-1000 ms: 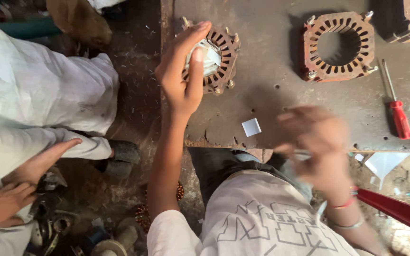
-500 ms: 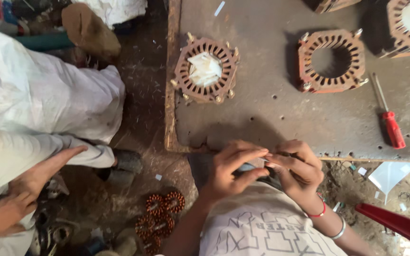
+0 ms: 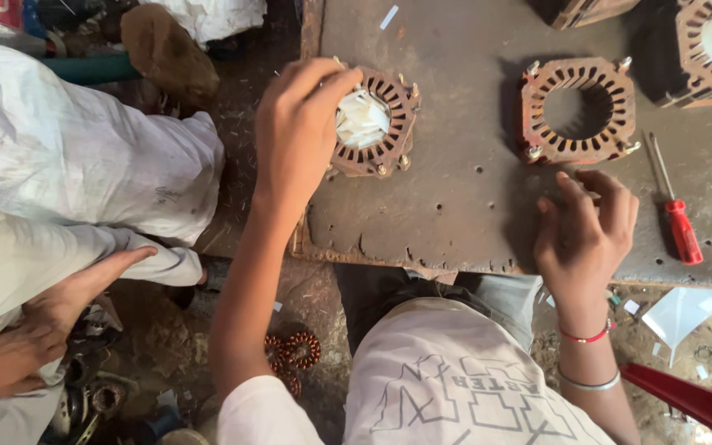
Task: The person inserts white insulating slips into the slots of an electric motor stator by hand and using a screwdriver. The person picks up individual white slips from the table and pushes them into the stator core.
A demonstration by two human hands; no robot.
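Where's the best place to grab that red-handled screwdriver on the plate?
Take the screwdriver by its red handle, from above. It lies flat on the metal plate, handle toward the near edge, thin shaft pointing away. The right hand is beside it, so pinch across the handle's sides.

Left hand (image 3: 298,132) fingers over slotted core (image 3: 372,124) holding white slips; right hand (image 3: 587,235) resting on board (image 3: 455,206).

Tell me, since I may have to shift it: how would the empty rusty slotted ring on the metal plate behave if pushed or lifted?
The empty slotted ring looks like thick rusted metal, so probably stiff and heavy for its size. It lies flat on the metal plate, so it should slide rather than roll or tip. Its rough rust likely grips well.
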